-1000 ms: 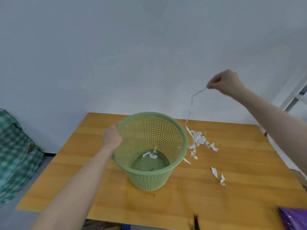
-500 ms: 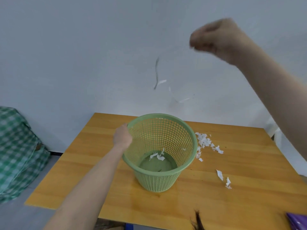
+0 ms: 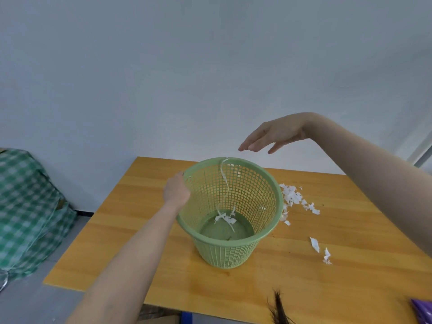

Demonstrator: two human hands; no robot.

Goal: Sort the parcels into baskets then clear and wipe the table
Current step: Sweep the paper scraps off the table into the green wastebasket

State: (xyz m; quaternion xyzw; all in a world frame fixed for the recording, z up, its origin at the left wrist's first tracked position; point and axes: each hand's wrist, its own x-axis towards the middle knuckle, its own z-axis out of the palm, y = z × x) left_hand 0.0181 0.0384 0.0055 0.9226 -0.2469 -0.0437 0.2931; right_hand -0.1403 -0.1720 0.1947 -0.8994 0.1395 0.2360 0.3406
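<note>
A green mesh basket (image 3: 233, 251) stands on the wooden table (image 3: 145, 230), tilted a little toward me. My left hand (image 3: 175, 191) grips its rim at the left. My right hand (image 3: 271, 135) hovers above the basket's far rim with fingers straight and nothing in it. A long white paper strip (image 3: 224, 176) hangs inside the basket from near the rim. White paper scraps (image 3: 225, 217) lie on the basket's bottom. More white paper scraps (image 3: 292, 197) lie scattered on the table right of the basket, with two separate paper bits (image 3: 320, 250) nearer to me.
A purple parcel (image 3: 423, 311) shows at the table's near right corner. A bundle covered in green checked cloth (image 3: 25, 211) sits on the floor to the left. A white wall rises right behind the table.
My right hand came down from high up and let go of the long paper strip, which now hangs inside the basket. My left hand stays on the rim.
</note>
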